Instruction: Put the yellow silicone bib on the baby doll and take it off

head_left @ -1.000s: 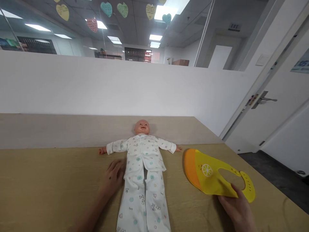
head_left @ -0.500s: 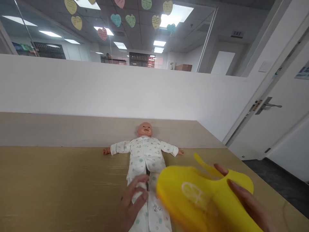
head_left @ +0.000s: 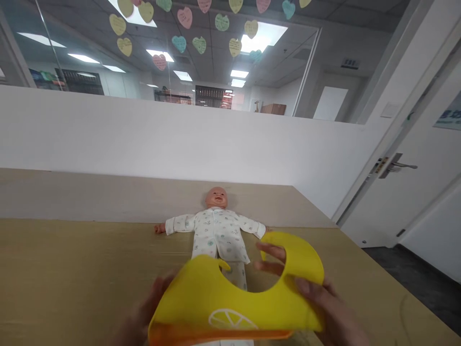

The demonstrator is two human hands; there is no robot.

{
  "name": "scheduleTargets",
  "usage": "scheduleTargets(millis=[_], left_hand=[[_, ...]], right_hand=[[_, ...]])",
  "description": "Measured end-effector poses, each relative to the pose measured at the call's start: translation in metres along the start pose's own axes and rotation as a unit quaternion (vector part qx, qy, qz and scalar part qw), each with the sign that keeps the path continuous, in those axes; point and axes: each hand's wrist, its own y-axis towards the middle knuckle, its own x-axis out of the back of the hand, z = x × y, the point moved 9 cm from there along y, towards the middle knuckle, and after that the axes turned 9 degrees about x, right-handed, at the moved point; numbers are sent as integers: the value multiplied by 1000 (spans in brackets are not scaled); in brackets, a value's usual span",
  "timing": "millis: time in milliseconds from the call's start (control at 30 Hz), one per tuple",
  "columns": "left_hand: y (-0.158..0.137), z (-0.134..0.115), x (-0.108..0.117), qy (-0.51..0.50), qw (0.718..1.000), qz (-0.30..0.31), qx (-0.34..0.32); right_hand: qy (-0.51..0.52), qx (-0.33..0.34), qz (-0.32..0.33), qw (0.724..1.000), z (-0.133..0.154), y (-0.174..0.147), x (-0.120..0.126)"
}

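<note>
A yellow silicone baby bib (head_left: 252, 300) with a white lemon-slice print and an orange lower edge is held up in front of me, its neck opening facing away. My right hand (head_left: 327, 302) grips its right side, thumb on the front and fingers showing through the neck opening. At the bib's left edge is my left hand (head_left: 147, 307), blurred, with its fingers partly hidden behind the bib. Beyond it a baby doll (head_left: 219, 230) in white printed pyjamas lies on its back, arms spread; the bib covers much of its legs.
The doll lies on a tan table (head_left: 90, 269) with a paler strip (head_left: 108, 197) along the back. Behind stands a white wall (head_left: 180, 139) below a window carrying heart-shaped notes (head_left: 200, 45). To the right is a white door with a metal handle (head_left: 399, 166).
The bib has moved left and swung round so its neck opening faces the doll. My left hand, apart from it before, has come to its left edge. The view has tilted slightly upward.
</note>
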Motion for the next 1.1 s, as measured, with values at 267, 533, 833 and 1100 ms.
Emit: scheduleTargets(millis=[267,533,833,1100], left_hand=[[19,-79,-27,-155,982,97,42],[53,-108,3,-170,985,15,-40],[143,-112,36,-112,990,-68,-47],[218,-74,74,-61,988,-143,-12]], right_hand=[[16,75,67,995,34,55,-28],[46,145,52,987,71,101,-38],[61,124,0,990,50,206,-33],[-4,85,-44,995,-8,309,-4]])
